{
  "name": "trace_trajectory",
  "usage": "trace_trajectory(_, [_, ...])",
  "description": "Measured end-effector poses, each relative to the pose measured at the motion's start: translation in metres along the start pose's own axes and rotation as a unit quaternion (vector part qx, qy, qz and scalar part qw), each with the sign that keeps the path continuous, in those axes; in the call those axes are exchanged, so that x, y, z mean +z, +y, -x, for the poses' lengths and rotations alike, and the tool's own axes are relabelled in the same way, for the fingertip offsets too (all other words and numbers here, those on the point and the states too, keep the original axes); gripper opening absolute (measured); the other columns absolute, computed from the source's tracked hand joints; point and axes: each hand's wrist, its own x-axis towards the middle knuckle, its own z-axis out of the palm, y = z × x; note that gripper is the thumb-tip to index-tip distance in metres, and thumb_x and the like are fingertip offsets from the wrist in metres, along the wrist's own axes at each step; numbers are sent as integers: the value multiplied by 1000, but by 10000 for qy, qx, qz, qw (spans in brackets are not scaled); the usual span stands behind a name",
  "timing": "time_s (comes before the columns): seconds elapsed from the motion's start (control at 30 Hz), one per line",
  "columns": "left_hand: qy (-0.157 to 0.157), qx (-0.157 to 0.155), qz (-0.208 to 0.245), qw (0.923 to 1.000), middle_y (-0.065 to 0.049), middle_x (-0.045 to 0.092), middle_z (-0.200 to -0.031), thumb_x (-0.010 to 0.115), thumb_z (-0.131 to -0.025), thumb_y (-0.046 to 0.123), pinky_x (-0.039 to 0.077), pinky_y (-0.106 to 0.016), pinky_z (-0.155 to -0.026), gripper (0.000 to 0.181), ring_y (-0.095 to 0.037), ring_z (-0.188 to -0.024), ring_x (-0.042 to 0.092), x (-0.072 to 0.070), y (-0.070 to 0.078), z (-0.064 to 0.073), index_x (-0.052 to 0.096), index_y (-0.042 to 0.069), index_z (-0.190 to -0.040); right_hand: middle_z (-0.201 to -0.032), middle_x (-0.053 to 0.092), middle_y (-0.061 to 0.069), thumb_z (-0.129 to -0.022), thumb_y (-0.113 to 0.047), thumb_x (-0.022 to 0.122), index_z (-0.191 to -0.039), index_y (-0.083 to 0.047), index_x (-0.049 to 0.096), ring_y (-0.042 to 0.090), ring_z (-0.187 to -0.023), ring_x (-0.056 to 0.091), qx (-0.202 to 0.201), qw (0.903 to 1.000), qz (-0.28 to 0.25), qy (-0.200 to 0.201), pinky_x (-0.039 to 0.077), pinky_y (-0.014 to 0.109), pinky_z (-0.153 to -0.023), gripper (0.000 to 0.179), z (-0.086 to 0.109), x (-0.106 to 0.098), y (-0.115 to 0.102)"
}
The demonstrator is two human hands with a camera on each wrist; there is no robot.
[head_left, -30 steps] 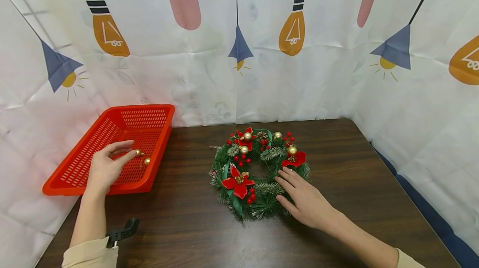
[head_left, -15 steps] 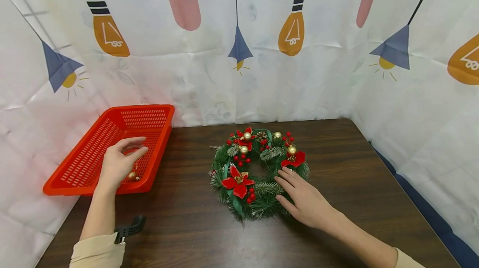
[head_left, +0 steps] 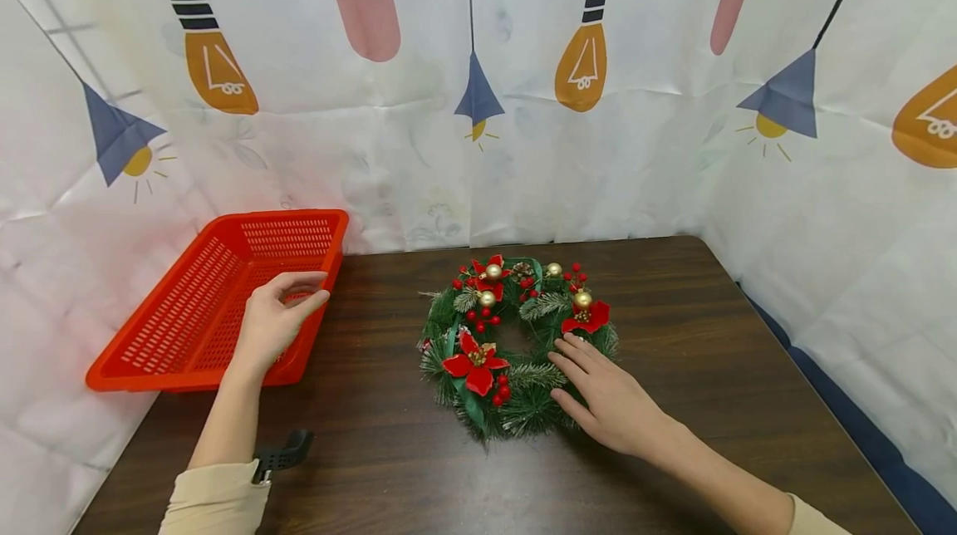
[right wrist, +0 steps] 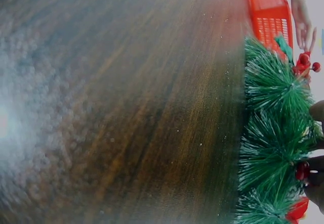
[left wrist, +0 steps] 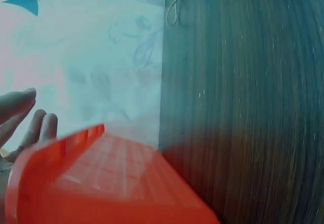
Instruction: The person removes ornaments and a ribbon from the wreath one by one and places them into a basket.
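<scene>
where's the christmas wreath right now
In the head view, the Christmas wreath lies on the dark wood-grain table right of the red plastic basket, with the right hand resting on its near right side.

I have counter [head_left: 389, 369] room between basket [head_left: 149, 382] and wreath [head_left: 534, 377].
The basket stands near my left fingers [head_left: 302, 278].

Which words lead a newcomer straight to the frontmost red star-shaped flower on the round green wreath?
On the dark brown wood-grain table lies the round green wreath. At its near left sits the red star-shaped flower, lower in the head view than the other red flowers.
</scene>
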Motion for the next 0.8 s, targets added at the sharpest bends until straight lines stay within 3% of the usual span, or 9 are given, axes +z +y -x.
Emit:
trace_trajectory(0.3, [-137,330,268,9990,-8,67,-122,74,-98,23,48,-9,-89,34,-14,-107,61,21,13,-1,70,8,-128,-154,47,17,-104,-40,61,-146,-1,56,34,-149,34,39,10000,-24,0,36,51,-115,57,0,1,-1])
trace_trajectory(0.57, [-286,604,647,9957,-12,68,-120,75,-96,13,50,-12,-88,31,-22,-106,64,44,21,-6,71,2,-125,-155,47,17,-104,-39,62,-146,-1,55,34,-149,33,83,10000,-18,-30,35,51,-115,57,0,1,-1])
trace_trajectory(0.8, [-514,736,827,9925,-11,69,-116,76,-96,11,53,-16,-88,26,-25,-104,66,62,27,-11,73,5,-120,-154,47,17,-104,-39,62,-146,-1,56,34,-149,33,69,10000,-2,-13,35,51,-115,57,0,2,-2])
